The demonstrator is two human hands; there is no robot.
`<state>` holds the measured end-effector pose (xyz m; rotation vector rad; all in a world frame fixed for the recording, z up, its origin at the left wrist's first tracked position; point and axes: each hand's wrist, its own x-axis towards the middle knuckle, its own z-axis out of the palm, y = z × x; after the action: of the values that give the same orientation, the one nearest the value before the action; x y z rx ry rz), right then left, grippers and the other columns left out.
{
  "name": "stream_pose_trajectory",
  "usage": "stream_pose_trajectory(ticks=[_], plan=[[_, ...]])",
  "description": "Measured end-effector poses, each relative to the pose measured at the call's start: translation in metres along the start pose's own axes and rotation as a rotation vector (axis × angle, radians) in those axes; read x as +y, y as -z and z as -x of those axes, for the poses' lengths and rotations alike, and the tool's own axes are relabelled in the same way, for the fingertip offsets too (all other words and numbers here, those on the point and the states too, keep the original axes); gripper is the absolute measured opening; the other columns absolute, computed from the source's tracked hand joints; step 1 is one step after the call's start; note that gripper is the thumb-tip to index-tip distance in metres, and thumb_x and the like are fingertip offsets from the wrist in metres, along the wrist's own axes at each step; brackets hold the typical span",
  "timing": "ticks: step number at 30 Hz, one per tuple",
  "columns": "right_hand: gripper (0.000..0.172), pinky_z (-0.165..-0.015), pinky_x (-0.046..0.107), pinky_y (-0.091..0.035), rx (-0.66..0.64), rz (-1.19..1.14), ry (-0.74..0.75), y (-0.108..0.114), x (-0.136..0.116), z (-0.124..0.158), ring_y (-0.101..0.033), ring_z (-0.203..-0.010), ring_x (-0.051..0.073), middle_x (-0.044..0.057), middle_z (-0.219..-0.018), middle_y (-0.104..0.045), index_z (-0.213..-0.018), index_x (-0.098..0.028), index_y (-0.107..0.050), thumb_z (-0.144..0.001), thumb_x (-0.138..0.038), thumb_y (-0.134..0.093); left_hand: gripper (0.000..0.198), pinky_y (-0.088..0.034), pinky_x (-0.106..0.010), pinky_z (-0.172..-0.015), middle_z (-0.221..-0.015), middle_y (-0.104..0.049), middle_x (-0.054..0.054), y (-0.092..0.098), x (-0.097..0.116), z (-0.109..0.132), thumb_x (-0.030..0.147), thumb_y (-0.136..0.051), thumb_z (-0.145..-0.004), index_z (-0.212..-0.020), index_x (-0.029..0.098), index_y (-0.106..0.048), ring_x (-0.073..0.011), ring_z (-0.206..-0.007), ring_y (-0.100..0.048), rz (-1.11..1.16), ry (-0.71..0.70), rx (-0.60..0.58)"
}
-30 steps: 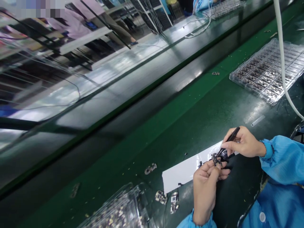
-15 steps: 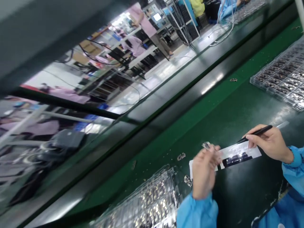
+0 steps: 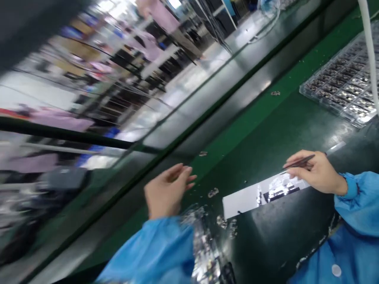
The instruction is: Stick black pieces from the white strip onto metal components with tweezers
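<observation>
My left hand (image 3: 169,188) is raised over the far side of the green work surface, fingers loosely bent and apart, with nothing visible in them. My right hand (image 3: 315,171) grips slender black tweezers (image 3: 300,162), their tip over the right part of a white strip (image 3: 241,200). Black, shiny pieces (image 3: 281,191) sit on that strip. Close to its left end lie two small metal parts, one (image 3: 221,221) beside the other (image 3: 233,228). Another metal part (image 3: 213,192) rests between my left hand and the strip.
A clear tray of metal parts (image 3: 204,252) is partly hidden by my left sleeve. Another filled tray (image 3: 340,85) sits at the right, behind a white cable (image 3: 370,51). More loose parts, such as one metal piece (image 3: 275,93), lie farther along. A metal rail (image 3: 189,148) borders the surface.
My left hand has moved left from the strip, and the small metal part it held is no longer in it. My right hand stays at the strip with the tweezers. The view has shifted.
</observation>
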<state>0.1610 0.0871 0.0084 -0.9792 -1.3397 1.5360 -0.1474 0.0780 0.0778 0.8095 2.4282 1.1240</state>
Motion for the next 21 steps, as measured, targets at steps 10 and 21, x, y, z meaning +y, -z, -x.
stream_pose_trajectory(ticks=[10,21], plan=[[0.03,-0.046,0.02,-0.05,-0.285,0.042,-0.258,0.038,0.007,-0.001,-0.06,-0.05,0.012,0.001,-0.058,-0.062,-0.079,-0.012,-0.056,-0.073,-0.039,-0.069,0.029,-0.045,-0.023,-0.052,-0.077,-0.063,-0.004,-0.065,-0.046,0.194,0.022,-0.042,-0.088,-0.11,0.019,-0.061,-0.0158,-0.068,-0.059,-0.647,-1.168,-0.593],[0.031,-0.043,0.018,-0.047,-0.304,0.113,-0.298,0.034,0.007,-0.004,-0.058,-0.049,0.011,-0.002,-0.054,-0.057,-0.074,-0.012,-0.056,-0.068,-0.038,-0.072,0.032,-0.041,-0.024,-0.049,-0.078,-0.053,-0.003,-0.083,-0.052,0.189,0.024,-0.039,-0.09,-0.119,0.02,-0.053,-0.0163,-0.069,-0.055,-0.758,-1.118,-0.584]])
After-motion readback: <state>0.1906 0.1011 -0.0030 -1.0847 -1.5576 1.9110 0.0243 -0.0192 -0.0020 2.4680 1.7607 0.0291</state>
